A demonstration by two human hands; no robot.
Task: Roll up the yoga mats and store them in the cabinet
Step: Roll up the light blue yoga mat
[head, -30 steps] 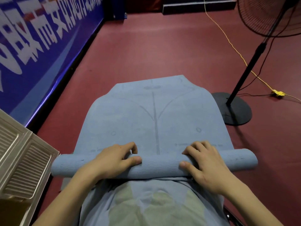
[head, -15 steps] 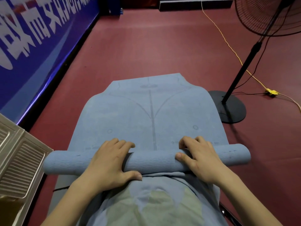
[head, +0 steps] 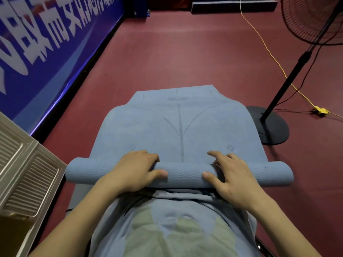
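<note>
The yoga mat [head: 178,130] lies on the dark red floor [head: 185,52] straight ahead of us, blue, with its near end already wound into a thick roll [head: 185,176] that runs crosswise under our hands; the far part is still flat, showing a printed centre line and curved guide lines. Our left hand [head: 135,171] lies over the roll left of the middle, fingers curled over its far side and the thumb stretched along its near face, so the roll is gripped between them. Our right hand [head: 232,175] sits right of the middle with the fingers spread and bent over the top of the roll, fingertips reaching the flat mat just beyond it, the thumb pressed against the near face. Both ends of the roll stick out past our hands. At the left edge stands a beige louvred cabinet door [head: 24,175], close to the roll's left end. A blue banner [head: 46,52] with white characters lines the left wall. To the right, a black pedestal fan [head: 289,78] stands on its round base [head: 269,127], just beside the mat's right edge, and a yellow cord [head: 269,51] trails across the floor behind it.
</note>
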